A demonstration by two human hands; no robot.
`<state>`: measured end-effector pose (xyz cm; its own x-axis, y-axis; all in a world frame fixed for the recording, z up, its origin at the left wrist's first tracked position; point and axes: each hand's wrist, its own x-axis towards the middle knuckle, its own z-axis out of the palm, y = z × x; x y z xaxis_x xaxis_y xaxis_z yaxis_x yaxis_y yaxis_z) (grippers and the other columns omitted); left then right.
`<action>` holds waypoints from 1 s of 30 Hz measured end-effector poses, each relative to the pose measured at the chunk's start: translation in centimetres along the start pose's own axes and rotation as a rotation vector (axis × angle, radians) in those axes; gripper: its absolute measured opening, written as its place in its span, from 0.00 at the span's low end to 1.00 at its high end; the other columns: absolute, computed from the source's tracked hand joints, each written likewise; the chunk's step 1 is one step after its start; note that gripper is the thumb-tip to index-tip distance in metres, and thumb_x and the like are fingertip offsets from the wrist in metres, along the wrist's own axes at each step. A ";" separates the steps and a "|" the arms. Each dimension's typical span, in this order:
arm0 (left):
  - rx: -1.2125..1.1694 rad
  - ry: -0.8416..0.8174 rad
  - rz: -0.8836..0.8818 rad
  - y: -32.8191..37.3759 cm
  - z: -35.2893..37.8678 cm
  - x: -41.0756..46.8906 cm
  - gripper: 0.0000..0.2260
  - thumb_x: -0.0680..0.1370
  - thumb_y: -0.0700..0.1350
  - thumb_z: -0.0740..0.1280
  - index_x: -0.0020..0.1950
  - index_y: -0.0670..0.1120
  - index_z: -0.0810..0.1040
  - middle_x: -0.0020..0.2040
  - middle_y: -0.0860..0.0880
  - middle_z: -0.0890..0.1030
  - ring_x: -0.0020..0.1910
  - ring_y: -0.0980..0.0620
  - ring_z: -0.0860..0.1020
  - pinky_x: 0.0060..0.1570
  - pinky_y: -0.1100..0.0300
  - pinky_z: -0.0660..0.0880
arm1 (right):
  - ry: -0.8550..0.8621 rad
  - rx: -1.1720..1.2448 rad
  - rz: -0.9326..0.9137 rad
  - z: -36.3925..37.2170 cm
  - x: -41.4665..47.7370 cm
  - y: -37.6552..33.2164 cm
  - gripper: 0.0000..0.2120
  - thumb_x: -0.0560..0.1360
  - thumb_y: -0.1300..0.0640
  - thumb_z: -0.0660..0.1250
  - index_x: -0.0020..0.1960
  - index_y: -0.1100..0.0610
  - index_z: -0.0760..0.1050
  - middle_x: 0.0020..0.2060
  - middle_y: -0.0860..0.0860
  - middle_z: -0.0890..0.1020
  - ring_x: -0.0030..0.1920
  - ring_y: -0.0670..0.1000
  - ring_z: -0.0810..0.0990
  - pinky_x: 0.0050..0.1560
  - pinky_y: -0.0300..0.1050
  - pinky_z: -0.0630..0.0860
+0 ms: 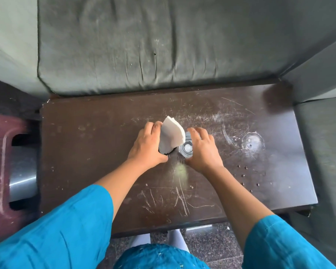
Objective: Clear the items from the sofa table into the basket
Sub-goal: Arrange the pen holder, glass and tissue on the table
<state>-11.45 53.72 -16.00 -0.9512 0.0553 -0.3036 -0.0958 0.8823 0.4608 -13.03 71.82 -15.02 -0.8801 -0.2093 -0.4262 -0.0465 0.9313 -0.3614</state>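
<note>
So you've got both things in hand at once here. Your left hand (149, 144) has its fingers (153, 126) wrapped round the dark napkin holder (170, 151), clamping it from the side so the white napkins (172, 135) keep upright and don't slide out. Your right hand (202, 150) is curled round the clear glass (186, 148) just beside it, thumb on the near side and the rest arched over the far rim. Holder and glass sit nearly touching in the middle of the scratched brown surface (85, 152), which I'd guess is why a two-handed grab makes sense. I can't pick out the basket for sure (the maroon plastic thing (0, 162) off the left edge might be it, no idea). Careful with the glass: there are water drops (244, 171) over on the right, so it could be slick, and I'd lift it straight up.
</note>
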 end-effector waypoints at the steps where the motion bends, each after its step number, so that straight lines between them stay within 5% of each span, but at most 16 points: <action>1: 0.004 -0.004 -0.006 -0.4 0.1 -0.3 0.42 0.58 0.48 0.76 0.67 0.48 0.58 0.58 0.48 0.65 0.55 0.44 0.70 0.48 0.52 0.72 | 0.002 -0.002 -0.011 0.2 0.0 -0.3 0.46 0.62 0.56 0.77 0.72 0.53 0.54 0.69 0.54 0.61 0.65 0.60 0.62 0.59 0.53 0.71; 14: -0.039 0.038 -0.035 -1.2 1.2 -1.2 0.44 0.58 0.48 0.78 0.68 0.46 0.59 0.60 0.47 0.66 0.55 0.43 0.70 0.48 0.53 0.70 | -0.010 -0.027 -0.052 0.3 0.9 -1.1 0.44 0.64 0.53 0.76 0.73 0.53 0.55 0.69 0.54 0.62 0.63 0.61 0.64 0.59 0.54 0.69; 20: -0.041 0.015 -0.034 -1.0 1.0 -1.5 0.44 0.59 0.49 0.78 0.69 0.46 0.59 0.60 0.46 0.66 0.55 0.42 0.70 0.51 0.51 0.71 | -0.022 -0.037 -0.025 0.0 0.7 -1.2 0.43 0.64 0.63 0.73 0.72 0.51 0.54 0.71 0.53 0.59 0.66 0.61 0.61 0.55 0.53 0.73; 30: -0.034 0.007 -0.026 -0.7 1.1 -1.7 0.48 0.60 0.51 0.79 0.72 0.44 0.55 0.63 0.45 0.65 0.60 0.43 0.69 0.57 0.49 0.72 | -0.004 -0.037 -0.007 0.3 0.5 -0.8 0.45 0.65 0.65 0.73 0.74 0.51 0.51 0.72 0.52 0.57 0.67 0.60 0.59 0.54 0.51 0.72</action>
<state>-9.41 53.49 -16.74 -0.9502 0.0294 -0.3103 -0.1302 0.8670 0.4810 -13.34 70.89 -15.17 -0.8779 -0.2171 -0.4267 -0.0705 0.9401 -0.3334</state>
